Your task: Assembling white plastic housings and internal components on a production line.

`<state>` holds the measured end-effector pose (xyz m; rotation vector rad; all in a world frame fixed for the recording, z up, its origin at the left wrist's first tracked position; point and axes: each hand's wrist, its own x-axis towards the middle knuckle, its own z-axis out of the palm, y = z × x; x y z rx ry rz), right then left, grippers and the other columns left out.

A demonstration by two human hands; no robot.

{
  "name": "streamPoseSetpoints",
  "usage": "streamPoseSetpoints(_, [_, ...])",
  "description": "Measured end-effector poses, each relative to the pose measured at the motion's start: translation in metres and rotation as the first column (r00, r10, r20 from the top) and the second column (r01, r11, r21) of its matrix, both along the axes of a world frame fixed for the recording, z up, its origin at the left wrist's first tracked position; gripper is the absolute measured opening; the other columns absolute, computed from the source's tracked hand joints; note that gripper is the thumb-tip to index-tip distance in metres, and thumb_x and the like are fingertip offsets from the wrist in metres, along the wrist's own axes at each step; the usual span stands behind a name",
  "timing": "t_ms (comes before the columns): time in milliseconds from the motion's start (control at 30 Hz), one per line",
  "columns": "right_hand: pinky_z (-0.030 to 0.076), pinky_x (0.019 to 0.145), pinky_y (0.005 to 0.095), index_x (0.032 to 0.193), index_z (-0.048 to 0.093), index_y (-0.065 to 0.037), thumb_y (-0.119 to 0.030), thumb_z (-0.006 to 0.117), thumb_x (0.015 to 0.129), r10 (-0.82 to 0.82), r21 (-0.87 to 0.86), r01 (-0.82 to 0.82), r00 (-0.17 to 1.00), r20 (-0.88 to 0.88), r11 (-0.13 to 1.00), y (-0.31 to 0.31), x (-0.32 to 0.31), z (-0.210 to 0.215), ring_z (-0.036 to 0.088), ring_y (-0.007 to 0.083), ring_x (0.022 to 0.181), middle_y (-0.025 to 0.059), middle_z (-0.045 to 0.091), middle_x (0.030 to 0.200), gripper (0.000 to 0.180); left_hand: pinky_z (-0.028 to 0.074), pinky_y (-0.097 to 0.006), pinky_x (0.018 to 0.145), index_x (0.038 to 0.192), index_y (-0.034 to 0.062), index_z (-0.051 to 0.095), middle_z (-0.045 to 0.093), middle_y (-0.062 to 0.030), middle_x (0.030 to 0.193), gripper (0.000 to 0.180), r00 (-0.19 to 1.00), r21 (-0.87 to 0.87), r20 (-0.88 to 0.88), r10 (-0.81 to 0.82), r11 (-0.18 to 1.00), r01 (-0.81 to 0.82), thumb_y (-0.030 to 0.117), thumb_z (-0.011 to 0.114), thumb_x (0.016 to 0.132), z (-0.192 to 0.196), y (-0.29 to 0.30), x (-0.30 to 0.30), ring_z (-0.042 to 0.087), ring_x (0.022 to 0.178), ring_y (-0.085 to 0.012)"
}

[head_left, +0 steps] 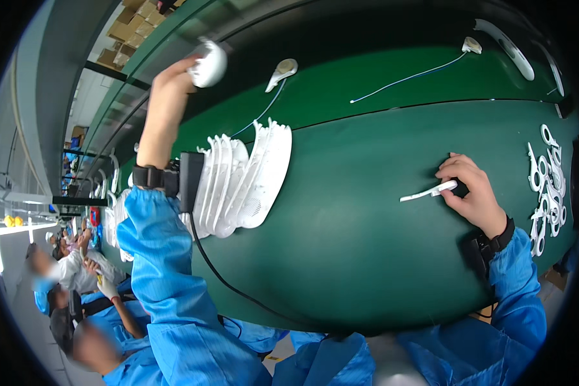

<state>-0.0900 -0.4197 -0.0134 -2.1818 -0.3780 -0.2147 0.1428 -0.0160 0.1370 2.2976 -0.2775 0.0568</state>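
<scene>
The slim white part (424, 193) sits at my right hand (472, 190), over the right half of the green table (360, 257), its thin end pointing left and its thicker end between my thumb and fingers. Handling it well, I judge, calls for a light pinch at that thicker end and no sideways load on the thin arm, which looks easy to bend. The rounded white piece (210, 64) is up in my left hand (173, 74), raised at the far left of my reach; it is blurred, so its details escape me. Its smooth face could slip, so I would want a firm hold at the edge, and a forearm kept from brushing what lies beneath.

As for the grip, my right thumb and fingers are closed narrowly on the slim part; whether it also touches the table I cannot tell. My left fingers are curled around one side of the rounded piece, with the far fingertips hidden.

Just beside my left forearm leans a row of curved white shells (241, 180), tilted against one another. Right of my right hand lies a loose group of white ringed parts (546, 193). Beyond, on the far green strip (366, 77), two cabled parts (470, 45) lie well apart, with a long white shell (505, 50) at the right.
</scene>
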Motion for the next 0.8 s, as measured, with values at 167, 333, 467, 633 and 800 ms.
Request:
streamPoseSetpoints(167, [0.046, 0.096, 0.043, 0.077, 0.065, -0.003, 0.005, 0.068, 0.068, 0.042, -0.077, -0.037, 0.996, 0.073, 0.996, 0.004, -0.001, 0.004, 0.06, 0.0288, 0.091, 0.0103, 0.061, 0.081, 0.012, 0.05, -0.031, 0.091, 0.124, -0.0071, 0.059, 0.067, -0.0176, 0.114, 0.044, 0.932, 0.186, 0.231, -0.278, 0.953, 0.238, 0.0, 0.066, 0.081, -0.024, -0.05, -0.069, 0.065, 0.107, -0.0206])
streamPoseSetpoints(333, [0.048, 0.077, 0.0361, 0.081, 0.064, -0.001, 0.006, 0.064, 0.069, 0.015, 0.022, -0.017, 0.998, 0.057, 1.0, 0.0, -0.006, 0.002, 0.06, 0.0275, 0.083, 0.0094, 0.062, 0.081, 0.013, 0.047, -0.04, 0.08, 0.088, 0.0083, 0.07, 0.061, -0.0086, 0.084, 0.019, 0.686, 0.496, 0.554, -0.471, 0.849, 0.183, 0.005, 0.073, 0.069, -0.059, -0.098, -0.122, 0.061, 0.084, -0.0283])
streamPoseSetpoints(467, [0.047, 0.068, 0.0317, 0.085, 0.063, 0.0, 0.006, 0.058, 0.074, -0.113, 0.014, 0.112, 0.99, 0.079, 0.994, -0.021, -0.004, -0.004, 0.06, 0.0224, 0.076, 0.0097, 0.062, 0.083, 0.012, 0.035, -0.046, 0.093, 0.071, 0.0106, 0.059, 0.052, -0.0048, 0.093, 0.015, 0.493, 0.693, 0.558, -0.668, 0.702, 0.165, 0.012, 0.073, 0.067, -0.084, -0.12, -0.147, 0.054, 0.097, -0.0232])
streamPoseSetpoints(633, [0.047, 0.067, 0.0289, 0.092, 0.065, 0.001, -0.004, 0.063, 0.078, -0.323, -0.009, 0.322, 0.946, -0.025, 0.947, -0.056, 0.002, 0.001, 0.059, 0.0182, 0.074, 0.0091, 0.06, 0.084, 0.016, 0.037, -0.051, 0.099, 0.074, 0.0076, 0.061, 0.058, -0.0093, 0.111, 0.008, 0.587, 0.772, 0.34, -0.734, 0.575, 0.271, 0.011, 0.068, 0.07, -0.113, -0.143, -0.185, 0.054, 0.108, -0.0259])
streamPoseSetpoints(800, [0.044, 0.063, 0.0302, 0.09, 0.065, 0.001, -0.014, 0.068, 0.081, -0.312, -0.217, 0.276, 0.937, -0.155, 0.936, -0.073, -0.016, 0.023, 0.056, 0.0175, 0.071, 0.0085, 0.058, 0.081, 0.017, 0.032, -0.057, 0.103, 0.085, 0.0129, 0.062, 0.057, -0.0079, 0.114, 0.013, 0.591, 0.74, 0.352, -0.726, 0.602, 0.299, 0.008, 0.065, 0.074, -0.124, -0.154, -0.202, 0.053, 0.109, -0.0279])
